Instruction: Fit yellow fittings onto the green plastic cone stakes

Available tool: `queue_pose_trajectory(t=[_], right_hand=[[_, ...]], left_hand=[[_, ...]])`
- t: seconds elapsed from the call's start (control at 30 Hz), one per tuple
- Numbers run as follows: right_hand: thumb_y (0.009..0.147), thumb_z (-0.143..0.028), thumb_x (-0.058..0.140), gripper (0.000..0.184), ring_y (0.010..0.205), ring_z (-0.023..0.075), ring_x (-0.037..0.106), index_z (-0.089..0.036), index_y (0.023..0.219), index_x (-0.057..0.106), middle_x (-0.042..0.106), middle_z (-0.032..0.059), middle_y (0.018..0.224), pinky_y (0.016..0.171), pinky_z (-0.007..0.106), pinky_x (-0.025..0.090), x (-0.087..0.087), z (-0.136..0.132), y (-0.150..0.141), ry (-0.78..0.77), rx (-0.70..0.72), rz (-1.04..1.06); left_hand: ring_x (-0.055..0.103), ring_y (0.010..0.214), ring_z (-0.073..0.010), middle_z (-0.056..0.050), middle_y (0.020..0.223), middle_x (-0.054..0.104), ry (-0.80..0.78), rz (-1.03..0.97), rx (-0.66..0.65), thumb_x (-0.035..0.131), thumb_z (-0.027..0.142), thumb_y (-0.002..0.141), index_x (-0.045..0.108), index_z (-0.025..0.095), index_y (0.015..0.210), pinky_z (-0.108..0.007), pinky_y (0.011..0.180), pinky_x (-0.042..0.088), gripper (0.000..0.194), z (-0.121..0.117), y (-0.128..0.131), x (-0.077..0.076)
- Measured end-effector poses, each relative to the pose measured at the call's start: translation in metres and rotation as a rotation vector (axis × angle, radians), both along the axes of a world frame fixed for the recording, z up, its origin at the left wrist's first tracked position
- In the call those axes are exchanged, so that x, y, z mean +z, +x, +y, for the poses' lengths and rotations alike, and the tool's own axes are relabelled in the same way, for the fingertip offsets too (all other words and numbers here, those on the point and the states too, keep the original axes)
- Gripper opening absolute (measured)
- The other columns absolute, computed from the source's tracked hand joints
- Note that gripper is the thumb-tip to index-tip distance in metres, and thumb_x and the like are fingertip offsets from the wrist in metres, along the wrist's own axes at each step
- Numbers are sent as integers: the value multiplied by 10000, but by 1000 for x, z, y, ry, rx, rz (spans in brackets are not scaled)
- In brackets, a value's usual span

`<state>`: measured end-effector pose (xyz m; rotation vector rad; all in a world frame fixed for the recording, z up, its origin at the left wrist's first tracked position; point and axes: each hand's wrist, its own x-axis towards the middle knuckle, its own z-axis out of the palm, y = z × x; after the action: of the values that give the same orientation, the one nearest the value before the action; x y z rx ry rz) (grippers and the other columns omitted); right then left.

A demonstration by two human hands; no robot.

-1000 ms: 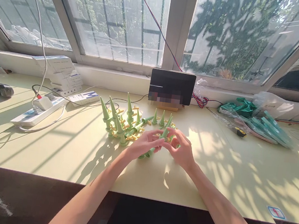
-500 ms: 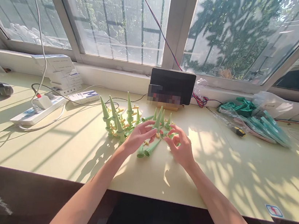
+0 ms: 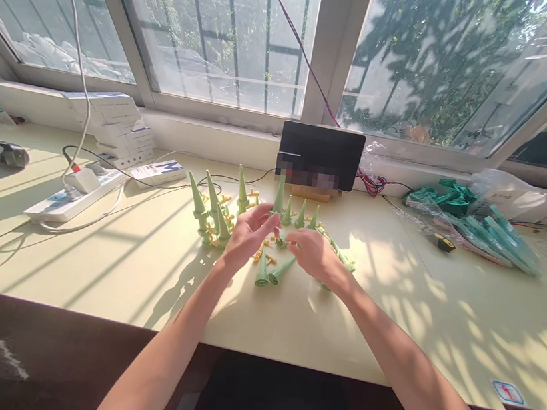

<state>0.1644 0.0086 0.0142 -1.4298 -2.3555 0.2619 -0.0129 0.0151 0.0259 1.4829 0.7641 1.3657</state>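
Note:
Many green cone-shaped spikes (image 3: 208,213) stand and lie in a cluster at the middle of the pale yellow table (image 3: 118,272), with small yellow pieces (image 3: 266,258) scattered among them. My left hand (image 3: 245,233) is closed round the base of an upright green spike (image 3: 279,199). My right hand (image 3: 311,256) reaches left towards it, fingertips pinched close to the left fingers; what they hold is too small to make out. Two green spikes (image 3: 269,273) lie flat just in front of both hands.
A black device (image 3: 320,156) stands behind the spikes at the window sill. A white power strip (image 3: 73,197) with cables and white boxes (image 3: 113,122) lie at the left. Clear bags of teal parts (image 3: 483,222) and a small yellow-black object (image 3: 442,242) lie at the right.
Both hands have moved away from me and slightly left. The left hand has raised a spike upright, and the right hand has closed in on it. Two lying spikes are uncovered.

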Motion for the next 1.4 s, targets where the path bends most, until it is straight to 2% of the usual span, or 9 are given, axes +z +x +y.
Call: queue_pose_trajectory(t=[0.1, 0.27, 0.4, 0.67, 0.8, 0.93, 1.07, 1.27, 1.4], right_hand=[[902, -152, 543, 200, 835, 165, 613, -196, 980, 721, 690, 53, 918, 625, 223, 339, -3, 6, -15, -76, 74, -55], [890, -220, 620, 210, 873, 186, 633, -174, 1079, 700, 698, 77, 966, 640, 225, 352, -7, 6, -30, -163, 77, -99], [888, -230, 636, 119, 801, 178, 617, -158, 968, 687, 682, 78, 905, 589, 230, 319, -8, 2, -34, -194, 96, -130], [882, -122, 604, 171, 670, 142, 519, -162, 720, 567, 558, 37, 727, 546, 241, 260, -16, -3, -32, -106, 108, -138], [841, -7, 548, 230, 608, 119, 458, -171, 684, 513, 503, 15, 700, 536, 242, 251, -15, -6, -31, -93, 126, -125], [893, -67, 522, 229, 592, 123, 435, -184, 704, 469, 492, 14, 699, 525, 248, 244, -9, -10, -28, -72, 113, -106], [939, -124, 466, 188, 594, 127, 432, -191, 764, 486, 526, 7, 693, 535, 242, 271, -3, -12, -13, -16, 59, 10], [928, -232, 479, 134, 575, 116, 462, -189, 853, 582, 589, -5, 697, 564, 232, 354, -3, -12, 29, 186, -52, 370], [896, -304, 564, 125, 533, 110, 492, -193, 851, 598, 627, 0, 690, 543, 235, 399, -12, -16, 45, 156, -141, 581]], left_hand=[[573, 655, -133, -8, 737, 605, 14, 23, 9, 672, 439, 863, 679, 202, 1063, -274, 658, 492, 311, -1, -1, -3], [555, 646, -146, -8, 698, 573, 5, 41, 21, 639, 457, 882, 680, 201, 1085, -268, 594, 465, 330, -2, 0, -5], [549, 640, -140, -3, 697, 571, 8, 38, 32, 643, 459, 880, 684, 200, 1061, -273, 629, 459, 318, -2, 0, -4], [533, 615, -131, -1, 690, 578, 2, 30, 40, 659, 471, 862, 696, 196, 1053, -280, 667, 449, 337, -4, -1, -1], [534, 614, -135, -1, 686, 579, -6, 32, 51, 668, 491, 849, 699, 195, 1049, -283, 662, 449, 359, -5, -1, 0], [528, 619, -129, -3, 692, 576, 3, 19, 37, 662, 479, 860, 699, 192, 1057, -280, 655, 447, 350, -4, -1, -1], [525, 625, -122, -5, 706, 573, 17, -8, 36, 659, 465, 868, 703, 198, 1048, -275, 640, 448, 325, -4, -1, -2], [526, 590, -122, 0, 664, 573, -1, 44, 80, 681, 476, 843, 694, 179, 1020, -276, 601, 448, 347, -9, 8, -3], [547, 583, -121, -13, 713, 613, -72, 94, 85, 730, 451, 799, 698, 169, 1035, -271, 573, 462, 369, -15, 23, -9]])
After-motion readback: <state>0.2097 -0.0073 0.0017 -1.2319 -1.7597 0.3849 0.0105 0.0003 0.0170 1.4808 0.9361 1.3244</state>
